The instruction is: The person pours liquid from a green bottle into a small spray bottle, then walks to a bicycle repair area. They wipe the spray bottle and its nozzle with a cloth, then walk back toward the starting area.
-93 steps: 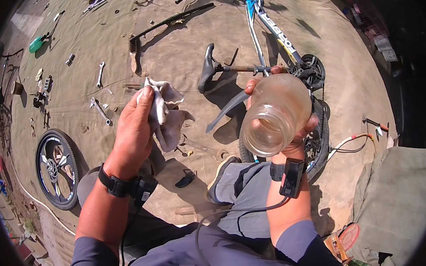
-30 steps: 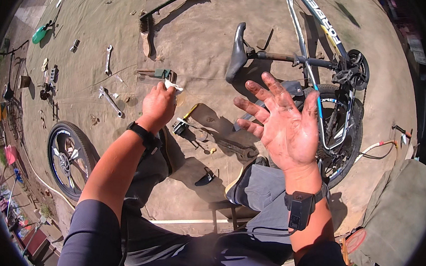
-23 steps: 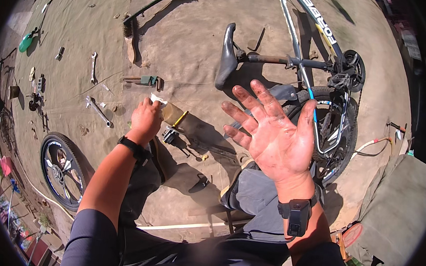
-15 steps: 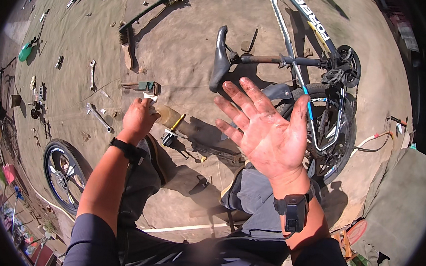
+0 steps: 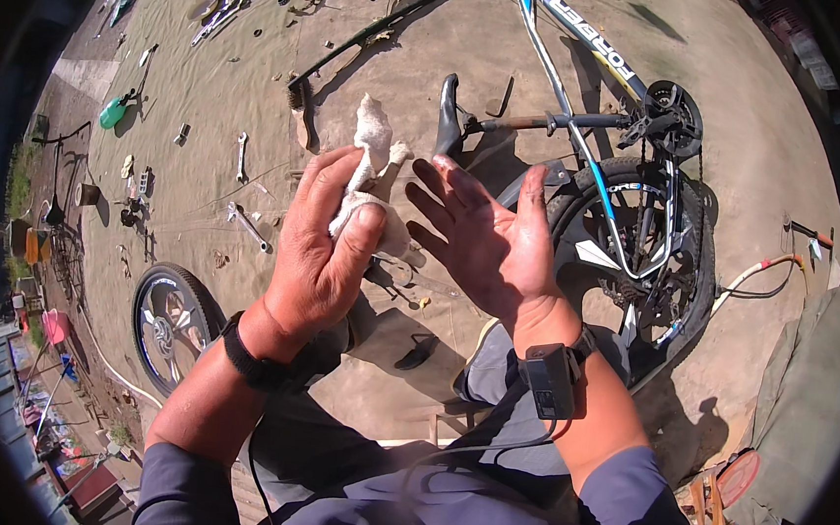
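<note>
My left hand (image 5: 316, 264) is closed round a crumpled white rag (image 5: 373, 131), which sticks up above the thumb and fingers and hangs toward the middle. Just right of it, my right hand (image 5: 481, 243) is open and palm up, fingers apart and loosely curved, with dark smudges on the fingertips and nothing in it. The two hands are close but apart. Behind my right hand lies a blue and white bicycle frame (image 5: 579, 147) on its side, with a black saddle (image 5: 449, 117) and a rear wheel. Small parts on the ground beneath the hands are partly hidden.
A loose wheel (image 5: 168, 332) lies at lower left. Wrenches (image 5: 242, 158), a wooden brush (image 5: 303, 120), a long dark bar (image 5: 379, 27) and a green object (image 5: 113, 112) are spread on the ground cloth (image 5: 208, 78). A hose (image 5: 733, 297) and folded tarp (image 5: 795, 391) are at the right.
My left hand has risen with the rag toward my right hand, which has tilted and stays open. The glass jar my right hand held three seconds ago is no longer in it.
</note>
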